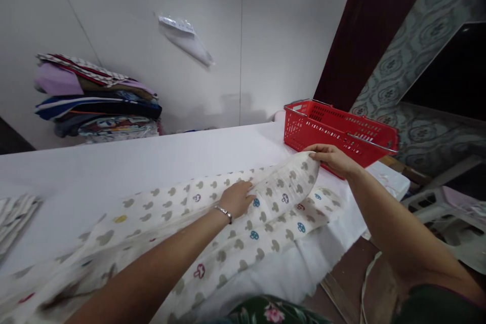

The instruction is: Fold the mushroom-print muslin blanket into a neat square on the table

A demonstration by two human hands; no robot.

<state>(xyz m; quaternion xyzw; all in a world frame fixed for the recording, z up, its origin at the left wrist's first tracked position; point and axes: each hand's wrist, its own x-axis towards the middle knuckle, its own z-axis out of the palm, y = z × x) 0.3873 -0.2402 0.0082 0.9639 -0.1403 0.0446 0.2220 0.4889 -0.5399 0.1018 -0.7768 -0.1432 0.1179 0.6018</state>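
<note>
A printed cloth (228,243), cream with grey, blue and red mushroom shapes, lies stretched across the near part of a white table (152,162), running from the near left edge toward the right. Its right end is doubled back over itself, so that one layer arches up above the layer lying flat.

The left hand (237,197) rests palm down on the cloth near the middle of the table, fingers laid out flat and close together, pressing the fabric to the surface and gripping nothing. A thin silver bracelet (224,211) sits on that wrist. The right hand (332,158) is farther right and slightly farther away, with fingers and thumb pinched on the raised edge of the cloth, holding that end lifted off the table.

Just behind the right hand stands a red plastic basket (341,131) with perforated walls and metal handles folded down along its rim, at the far right corner of the table. Its near wall hides most of the inside, so I cannot tell what it holds.

At the far left, against the wall, is a stack of folded fabrics (94,96) in mixed colours. A few more folded pieces (15,217) lie at the left edge. Right of the table stands a white stool (448,212).
</note>
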